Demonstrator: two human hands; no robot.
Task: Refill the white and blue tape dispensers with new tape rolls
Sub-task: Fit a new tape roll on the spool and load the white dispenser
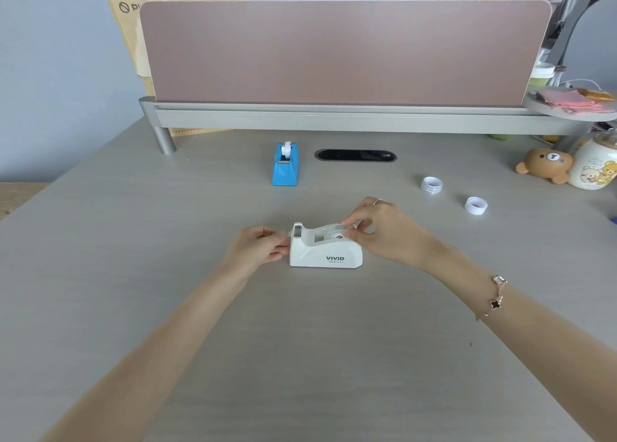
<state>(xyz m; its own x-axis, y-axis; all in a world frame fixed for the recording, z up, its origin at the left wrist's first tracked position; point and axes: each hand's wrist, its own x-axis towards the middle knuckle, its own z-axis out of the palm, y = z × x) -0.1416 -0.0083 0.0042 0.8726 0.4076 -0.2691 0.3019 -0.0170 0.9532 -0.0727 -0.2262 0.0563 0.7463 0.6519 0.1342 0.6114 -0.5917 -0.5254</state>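
The white tape dispenser point(325, 252) marked VIVID stands in the middle of the desk with a clear tape roll point(329, 232) seated in it. My left hand point(258, 248) pinches the free tape end just left of the cutter. My right hand point(384, 231) pinches the roll at the dispenser's back end. The blue tape dispenser point(284, 167) stands farther back, a white roll point(285, 149) in its cradle. Two small white rings point(431, 185) point(475, 205) lie on the desk to the right.
A pink divider panel point(334, 50) on a grey rail closes the desk's far side. A black cable slot point(355, 155) sits beside the blue dispenser. A bear toy point(544, 165) and a printed jar point(594, 164) stand at the right edge.
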